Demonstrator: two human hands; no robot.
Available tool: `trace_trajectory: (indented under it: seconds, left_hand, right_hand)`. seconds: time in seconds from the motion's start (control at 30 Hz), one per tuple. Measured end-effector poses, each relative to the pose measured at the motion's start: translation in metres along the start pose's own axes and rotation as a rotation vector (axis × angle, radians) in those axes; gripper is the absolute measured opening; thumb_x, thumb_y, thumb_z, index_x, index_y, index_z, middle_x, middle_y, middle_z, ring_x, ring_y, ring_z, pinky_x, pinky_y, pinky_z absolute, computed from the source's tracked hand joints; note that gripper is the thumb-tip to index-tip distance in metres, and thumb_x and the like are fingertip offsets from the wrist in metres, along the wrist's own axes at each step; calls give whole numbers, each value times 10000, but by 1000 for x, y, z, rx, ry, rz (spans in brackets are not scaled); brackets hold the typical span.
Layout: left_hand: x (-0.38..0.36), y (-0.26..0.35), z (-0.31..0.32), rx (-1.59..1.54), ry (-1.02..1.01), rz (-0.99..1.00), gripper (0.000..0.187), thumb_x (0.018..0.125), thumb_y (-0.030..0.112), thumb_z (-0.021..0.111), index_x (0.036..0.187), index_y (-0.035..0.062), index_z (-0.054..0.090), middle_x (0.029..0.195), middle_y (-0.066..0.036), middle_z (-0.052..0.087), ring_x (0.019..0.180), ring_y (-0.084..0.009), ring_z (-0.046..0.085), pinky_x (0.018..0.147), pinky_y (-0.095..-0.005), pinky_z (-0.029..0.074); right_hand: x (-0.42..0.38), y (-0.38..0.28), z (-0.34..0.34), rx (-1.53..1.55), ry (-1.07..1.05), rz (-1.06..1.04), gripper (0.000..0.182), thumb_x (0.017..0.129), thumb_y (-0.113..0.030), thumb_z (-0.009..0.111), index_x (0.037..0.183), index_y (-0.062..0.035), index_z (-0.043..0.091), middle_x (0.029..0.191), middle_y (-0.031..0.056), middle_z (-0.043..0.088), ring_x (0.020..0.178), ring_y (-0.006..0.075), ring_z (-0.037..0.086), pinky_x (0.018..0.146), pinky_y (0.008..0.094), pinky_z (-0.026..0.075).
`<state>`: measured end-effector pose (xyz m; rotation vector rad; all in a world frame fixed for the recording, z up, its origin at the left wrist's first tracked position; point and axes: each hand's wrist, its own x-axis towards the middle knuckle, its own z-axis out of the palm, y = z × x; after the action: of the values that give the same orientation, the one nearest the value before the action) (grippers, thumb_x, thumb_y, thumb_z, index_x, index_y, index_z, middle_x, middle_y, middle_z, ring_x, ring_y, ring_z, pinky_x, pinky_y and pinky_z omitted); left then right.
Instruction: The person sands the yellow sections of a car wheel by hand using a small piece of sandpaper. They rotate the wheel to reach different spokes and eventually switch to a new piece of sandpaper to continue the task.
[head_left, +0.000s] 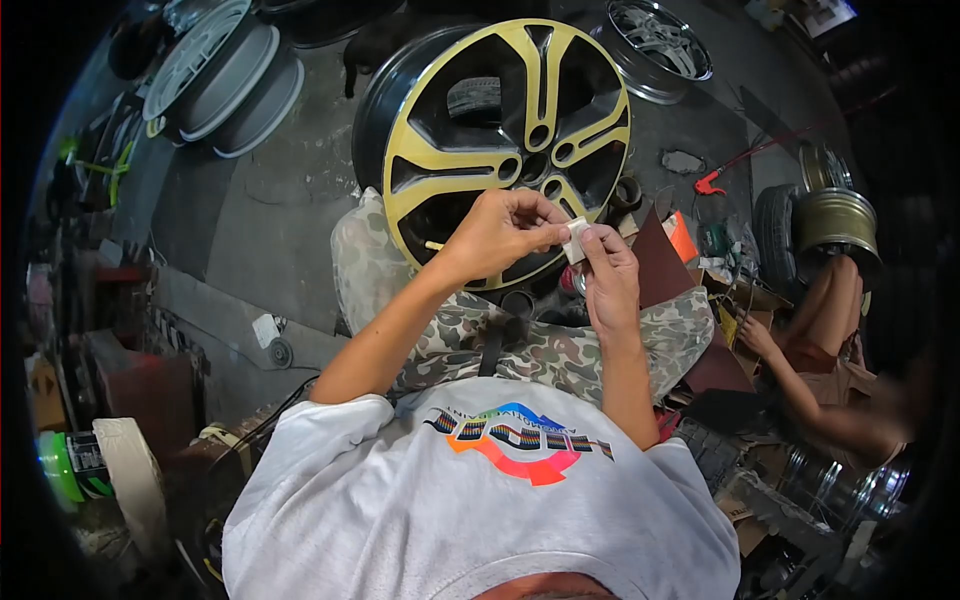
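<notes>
Both hands meet over the lower edge of a yellow and black wheel rim [537, 85], which stands tilted before my knees. A small whitish folded piece [576, 240] is pinched between them. My left hand [507, 232] is closed, its thumb and fingertips on the piece's left side. On the right side, the thumb and fingers of my right hand [609, 262] grip the same piece. The rim's lower spokes are partly hidden behind the hands. Camouflage cloth [440, 335] covers my legs under my forearms.
Grey rims [250, 85] lie at the upper left, and a chrome rim [655, 45] at the upper right. A red-orange tool [710, 183] lies right of the wheel. Another person [835, 400] sits at the right beside a gold rim [838, 220]. A green-labelled roll [75, 468] is lower left.
</notes>
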<state>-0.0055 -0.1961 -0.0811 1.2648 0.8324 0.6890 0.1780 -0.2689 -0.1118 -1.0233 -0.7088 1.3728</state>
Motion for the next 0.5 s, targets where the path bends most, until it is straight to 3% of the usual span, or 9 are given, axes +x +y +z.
trace_trajectory:
  seconds: [0.23, 0.3, 0.43, 0.5]
  left_hand:
    - [-2, -12, 8, -212, 36, 30, 136, 938, 97, 762, 993, -23, 730, 870, -32, 713, 755, -70, 638, 707, -224, 524]
    - [-1, -10, 6, 0, -5, 25, 136, 948, 101, 750, 981, -29, 728, 864, -29, 714, 775, -68, 643, 717, -226, 527]
    - [20, 20, -25, 329, 140, 232, 131, 966, 100, 703, 984, -26, 730, 866, -21, 731, 801, -55, 645, 726, -238, 530]
    - [39, 48, -45, 508, 297, 517, 141, 969, 116, 699, 997, -17, 738, 881, -28, 750, 796, -84, 669, 717, -235, 535]
  right_hand:
    - [-1, -8, 3, 32, -8, 10, 195, 994, -186, 724, 1095, -28, 669, 954, 33, 700, 804, 74, 621, 709, 225, 494]
    - [2, -9, 1, -90, -24, 23, 203, 992, -170, 721, 1094, -7, 654, 964, 58, 701, 791, 98, 661, 693, 235, 539]
    - [7, 3, 0, -238, 16, -19, 207, 997, -160, 710, 1085, 14, 643, 958, 82, 704, 775, 118, 687, 674, 243, 561]
    - [6, 13, -6, -390, 51, -96, 219, 1005, -148, 696, 1112, 32, 633, 968, 96, 700, 769, 122, 689, 683, 246, 558]
